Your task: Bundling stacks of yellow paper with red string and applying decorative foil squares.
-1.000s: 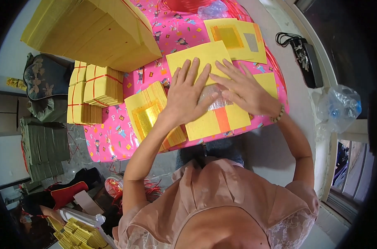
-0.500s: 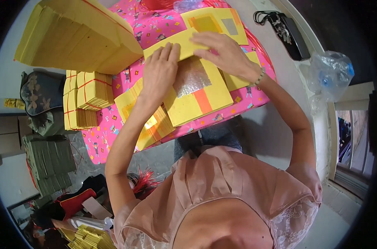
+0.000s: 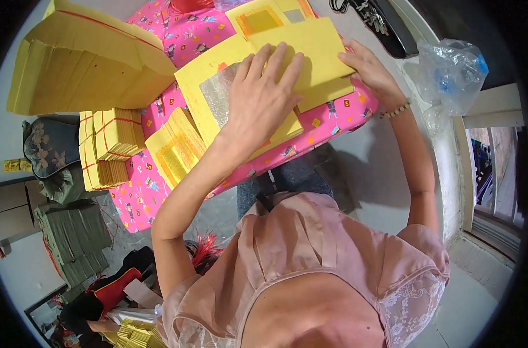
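Observation:
My left hand [image 3: 264, 95] lies with its fingers stretched out, across the edge between a silver-foiled joss paper stack [image 3: 194, 69] and a plain yellow paper sheet [image 3: 316, 49]. Part of the foil square [image 3: 214, 95] shows beside my fingers. At the sheet's right edge, my right hand [image 3: 371, 69] pinches it between thumb and fingers; some fingertips are hidden beneath. Below that sheet lies more yellow paper [image 3: 330, 95]. Left of the foiled stack sits a smaller stack of joss paper [image 3: 179, 148] with orange-printed squares.
Tall yellow paper bundles [image 3: 95, 69] and smaller ones tied with red string [image 3: 119, 133] stand at the left of the pink patterned tablecloth [image 3: 139, 200]. More printed joss paper [image 3: 258, 20] lies at the far side. A clear plastic bag [image 3: 452, 75] hangs at right.
My right hand has moved right, now at the edge of a plain yellow sheet that lies flat to the right of the foil. My left hand has shifted right and spread across the paper.

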